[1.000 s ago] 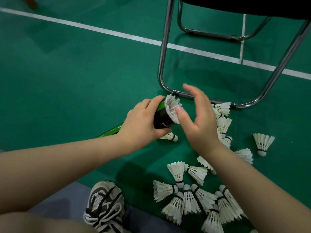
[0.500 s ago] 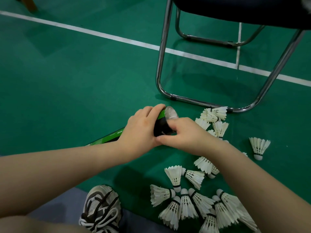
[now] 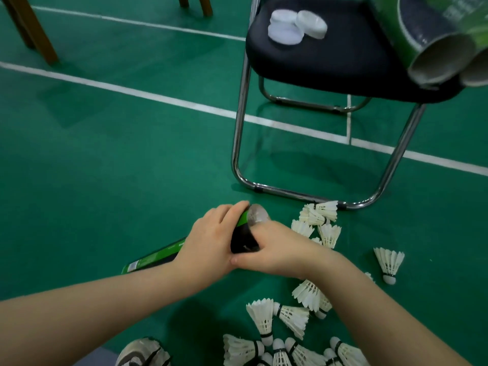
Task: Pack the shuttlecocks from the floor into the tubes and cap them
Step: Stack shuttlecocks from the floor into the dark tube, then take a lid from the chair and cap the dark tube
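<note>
Green-and-black cardboard tube [image 3: 163, 256]. White feather shuttlecocks [image 3: 389, 261], black-banded. Green court floor [image 3: 105, 180], white-lined; white round plastic caps [image 3: 285, 33].

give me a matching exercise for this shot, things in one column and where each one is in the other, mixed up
Things
1. white caps
2. green tube
3. loose shuttlecocks
4. shoe

Places
a. scattered on the floor
b. at the bottom edge of the view
c. on the chair seat
d. gripped by the left hand and right hand

Pairs: 1-c, 2-d, 3-a, 4-b
</note>
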A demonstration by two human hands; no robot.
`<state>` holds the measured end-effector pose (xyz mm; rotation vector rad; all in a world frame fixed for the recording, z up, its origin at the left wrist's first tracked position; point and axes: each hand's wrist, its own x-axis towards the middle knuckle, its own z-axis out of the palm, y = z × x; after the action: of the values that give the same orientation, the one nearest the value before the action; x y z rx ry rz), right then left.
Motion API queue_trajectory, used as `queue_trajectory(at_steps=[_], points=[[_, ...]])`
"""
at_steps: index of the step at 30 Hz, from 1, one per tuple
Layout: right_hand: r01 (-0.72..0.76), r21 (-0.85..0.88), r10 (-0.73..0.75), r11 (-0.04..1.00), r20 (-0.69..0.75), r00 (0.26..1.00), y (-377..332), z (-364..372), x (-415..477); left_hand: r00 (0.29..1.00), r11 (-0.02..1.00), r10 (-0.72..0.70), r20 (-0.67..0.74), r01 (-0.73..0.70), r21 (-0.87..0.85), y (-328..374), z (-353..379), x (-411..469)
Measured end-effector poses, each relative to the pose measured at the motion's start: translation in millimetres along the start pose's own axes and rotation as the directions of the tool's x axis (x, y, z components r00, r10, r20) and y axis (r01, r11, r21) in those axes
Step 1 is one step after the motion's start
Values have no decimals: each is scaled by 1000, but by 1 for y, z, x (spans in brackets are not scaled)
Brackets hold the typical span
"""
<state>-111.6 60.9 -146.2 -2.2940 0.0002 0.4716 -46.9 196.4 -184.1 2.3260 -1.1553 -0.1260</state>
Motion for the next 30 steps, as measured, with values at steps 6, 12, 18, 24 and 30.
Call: queue_trajectory(at_steps=[6,12,18,24,30], points=[[60,-74,-63,995,-37,997,-14,-33,-3,994,1000,24,-109,-25,-9,15,-15,19],[48,-210,-81,976,-152,985,-36,-66,-18,975,997,82,-206,-81,13,33,-41,41],[61,-293,-155,954,-307,939,-55,-90,-41,943,986,161,-293,-163,15,61,-69,57],[204,-348,-352,915,-441,825,-62,-110,-65,913,980,182,-364,-199,-9,82,-90,67],[273,-504,-556,820,-585,590,-74,-131,-75,850,960,245,-466,-279,-4,110,-120,83]])
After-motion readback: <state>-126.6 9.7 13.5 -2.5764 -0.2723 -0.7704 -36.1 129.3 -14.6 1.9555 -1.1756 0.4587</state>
